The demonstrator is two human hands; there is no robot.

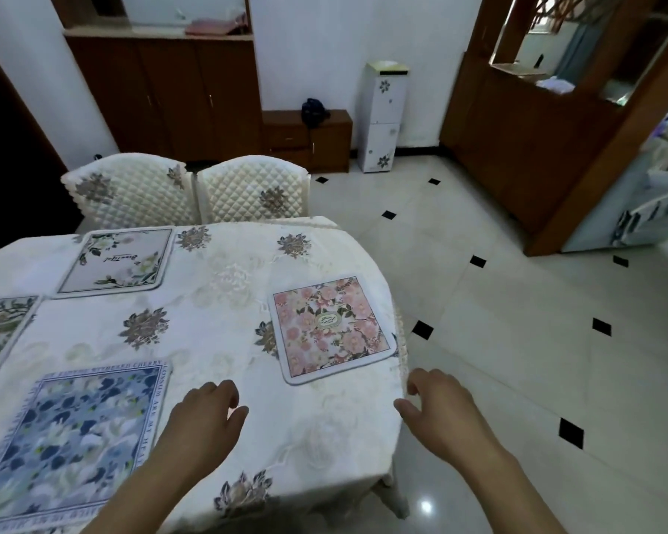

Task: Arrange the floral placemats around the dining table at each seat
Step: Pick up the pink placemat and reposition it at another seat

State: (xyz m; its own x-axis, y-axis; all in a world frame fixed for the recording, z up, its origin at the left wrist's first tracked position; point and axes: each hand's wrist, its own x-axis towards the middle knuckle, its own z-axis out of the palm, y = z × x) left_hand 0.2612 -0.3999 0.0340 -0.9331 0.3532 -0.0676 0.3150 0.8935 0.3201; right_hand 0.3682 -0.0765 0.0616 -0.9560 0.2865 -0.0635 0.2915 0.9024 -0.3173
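Note:
Several floral placemats lie flat on the dining table point(224, 287), which is covered in a cream flowered cloth. A pink rose placemat point(330, 328) lies near the right edge. A blue flower placemat point(70, 441) lies at the near left. A pale placemat with script point(116, 260) lies at the far side, and a green-leaf one point(1, 333) is cut off at the left. My left hand point(205, 422) hovers over the cloth just below the pink placemat, fingers loosely curled, holding nothing. My right hand point(436, 410) hangs at the table's right edge, fingers apart and empty.
Two quilted white chairs point(132, 190) point(255, 190) stand at the far side of the table. Beyond are wooden cabinets point(162, 90), a low wooden stand point(309, 140) and a white floral unit point(382, 117). Tiled floor point(517, 321) spreads to the right.

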